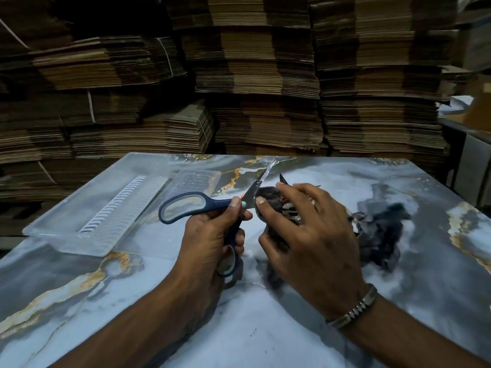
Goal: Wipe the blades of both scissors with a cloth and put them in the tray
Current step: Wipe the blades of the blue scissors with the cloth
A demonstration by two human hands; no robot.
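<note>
Head view. The left hand (210,235) grasps a pair of blue-handled scissors (212,205) above the middle of the table (265,328), its fingers curled round the lower handle loop while the upper loop projects toward the left edge. The scissors are spread open: one blade (267,172) points up toward the far edge, and the tip of the other blade (283,178) shows beyond the right hand's fingertips. The right hand (310,235) grasps a dark cloth (276,205), fingers and thumb curled round it and pressing it against the scissors just beyond the pivot. A metal bracelet (356,309) encircles the right wrist. A second dark, crumpled heap (382,232) lies on the table toward the right edge, just beside the right hand; whether it is part of the same cloth cannot be told. A clear plastic tray (87,208) with a ridged white strip along its middle rests at the far left corner of the table, and a smaller clear plastic piece (196,180) lies touching its right side. Stacks of flattened cardboard (265,88) rise behind the table's far edge.
</note>
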